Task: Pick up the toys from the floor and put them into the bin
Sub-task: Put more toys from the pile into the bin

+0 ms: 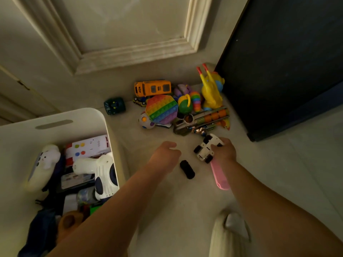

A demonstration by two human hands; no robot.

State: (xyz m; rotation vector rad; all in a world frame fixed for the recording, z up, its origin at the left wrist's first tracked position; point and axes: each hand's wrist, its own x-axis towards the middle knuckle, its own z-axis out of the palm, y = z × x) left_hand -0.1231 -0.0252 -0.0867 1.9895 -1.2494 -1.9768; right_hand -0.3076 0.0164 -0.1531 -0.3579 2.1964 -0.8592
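My right hand (225, 151) grips a white toy car with black wheels (207, 148) low over the floor. My left hand (167, 152) hovers beside it, fingers loosely curled, holding nothing. Between the hands a small black toy (187, 169) lies on the floor. A pink flat toy (220, 178) lies partly under my right wrist. Beyond them is a pile: a rainbow pop-it (161, 109), an orange bus (152, 88), a yellow animal toy (211, 91), a toy blaster with orange balls (204, 119) and a white ball (145, 120). The white bin (104, 119) stands at left, holding several toys.
A dark green toy car (114, 105) sits alone near the bin's far corner. A cream panelled door (130, 34) closes off the far side, and a dark cabinet (287, 62) stands at right. My knee in pale cloth (229, 236) is at the bottom.
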